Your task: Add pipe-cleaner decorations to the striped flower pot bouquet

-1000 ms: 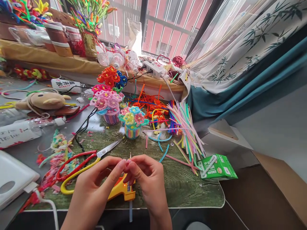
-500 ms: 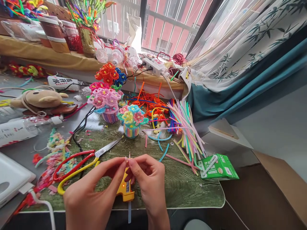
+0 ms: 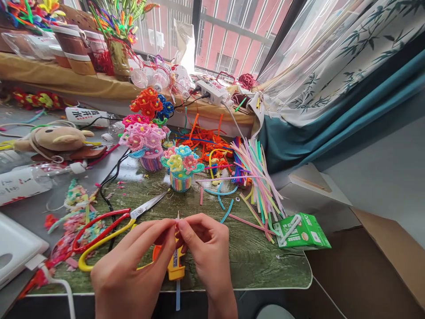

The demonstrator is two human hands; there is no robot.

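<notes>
My left hand and my right hand meet fingertip to fingertip over the front of the table, each in a pinch. Whatever sits between the fingertips is tiny and mostly hidden; a hint of pink shows. Beneath them lies a yellow hot glue gun, partly covered by the fingers, with a clear glue stick poking out toward me. Left of my hands rest scissors with red and yellow handles. Farther back stands a small striped pot of pipe-cleaner flowers, near a larger pot of pink flowers.
Pastel pipe cleaners lie in a bundle at right, beside a green box. Orange pipe-cleaner pieces are heaped behind. Trimmed scraps, a plastic bottle and a white device occupy the left. A power strip rests on the sill.
My hands stay pinched together and shift only slightly, the left one turning a little. More of an orange part of the glue gun shows between the fingers. The view has moved slightly.
</notes>
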